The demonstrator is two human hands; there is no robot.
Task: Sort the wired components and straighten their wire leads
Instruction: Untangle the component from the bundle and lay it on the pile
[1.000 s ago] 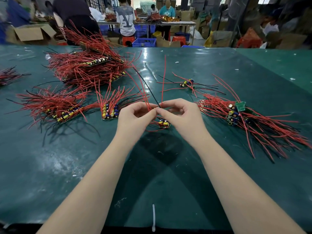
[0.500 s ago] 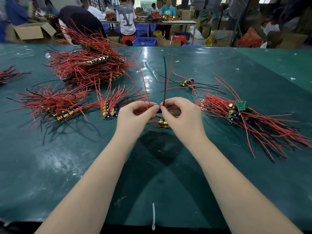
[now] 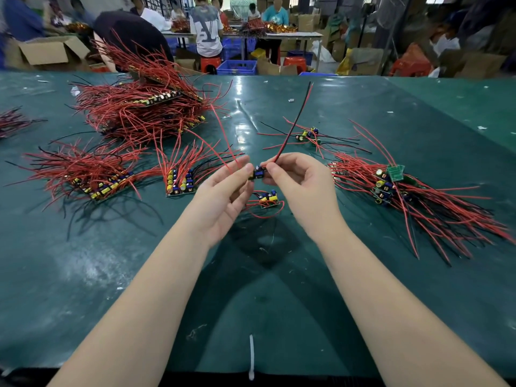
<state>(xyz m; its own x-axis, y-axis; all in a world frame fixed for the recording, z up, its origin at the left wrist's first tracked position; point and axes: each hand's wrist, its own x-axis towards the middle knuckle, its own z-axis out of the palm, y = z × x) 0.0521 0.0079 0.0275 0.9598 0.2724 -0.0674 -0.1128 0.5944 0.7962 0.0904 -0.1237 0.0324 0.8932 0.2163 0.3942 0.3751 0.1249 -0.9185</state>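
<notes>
A small circuit board (image 3: 258, 172) with blue and yellow parts is held up between my two hands above the green table (image 3: 279, 289). My left hand (image 3: 223, 196) pinches its left end, where a red lead (image 3: 223, 135) rises. My right hand (image 3: 301, 182) pinches its right end at the base of a red and a black lead (image 3: 296, 121) that stand up and lean right, side by side. Another small board (image 3: 268, 199) with curled red leads lies on the table just below my hands.
Sorted rows of boards with red leads lie at left (image 3: 92, 174) and centre-left (image 3: 180, 180); a big tangled heap (image 3: 145, 107) sits behind them. A loose pile (image 3: 405, 188) lies at right, one board (image 3: 307, 134) beyond my hands. A white cable tie (image 3: 251, 356) lies near the front edge.
My hands have lifted the board off the table and spread slightly apart. The red and black leads, first splayed, now stand together and tilt right.
</notes>
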